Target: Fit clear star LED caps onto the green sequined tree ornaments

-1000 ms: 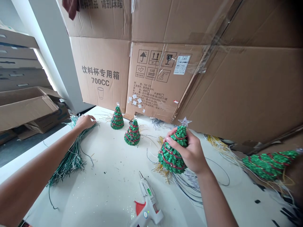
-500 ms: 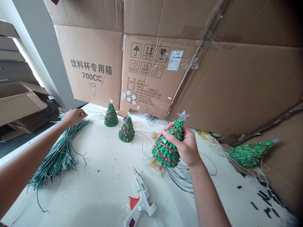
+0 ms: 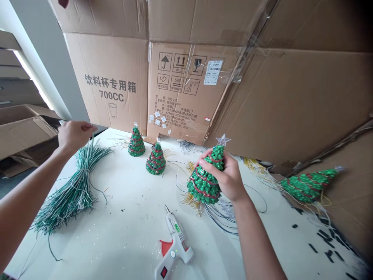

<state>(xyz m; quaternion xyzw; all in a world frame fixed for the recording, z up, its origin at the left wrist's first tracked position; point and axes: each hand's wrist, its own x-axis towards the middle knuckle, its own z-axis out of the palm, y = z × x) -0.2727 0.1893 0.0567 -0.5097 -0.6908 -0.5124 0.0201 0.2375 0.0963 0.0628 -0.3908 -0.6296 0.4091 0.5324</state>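
My right hand is wrapped around a small green glittery Christmas tree with red garland, held tilted above the table. A clear star tops it. My left hand is raised at the far end of a tied bundle of green wires, thumb and fingers pinched together. A thin green wire appears to run from those fingertips down to the bundle. Two similar trees stand upright between my hands, a farther tree and a nearer tree.
A white glue gun with a red trigger lies at the front middle of the table. Another tree lies on its side at right, near black scraps. Yellow wires lie behind my right hand. Cardboard boxes wall off the back.
My left hand has risen and moved left, away from the bundle's far end, drawing up a thin wire. My right hand and its tree have barely shifted.
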